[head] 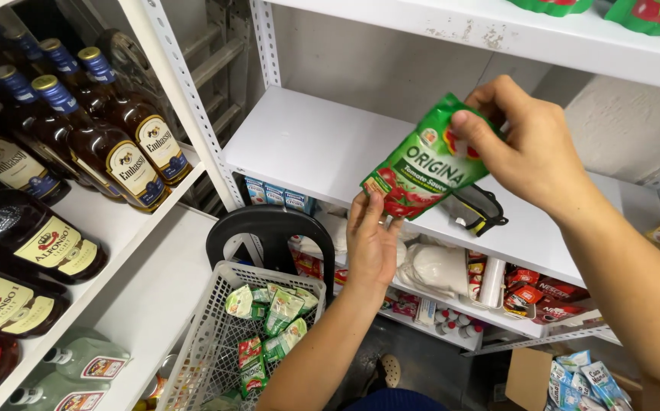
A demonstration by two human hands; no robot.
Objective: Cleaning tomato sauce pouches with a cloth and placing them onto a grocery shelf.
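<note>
Pinched at its top edge by the right hand [524, 148] and steadied below by the left hand's [370, 243] fingertips, a green sauce pouch [420, 169] hangs tilted over the bare white shelf [307, 144], with a grey basket [216, 335] of similar pouches beneath and brown bottles [109, 144] off to the left.

Single head-mounted view, angled down and forward, close to both hands, facing the white shelf [322, 144].
</note>
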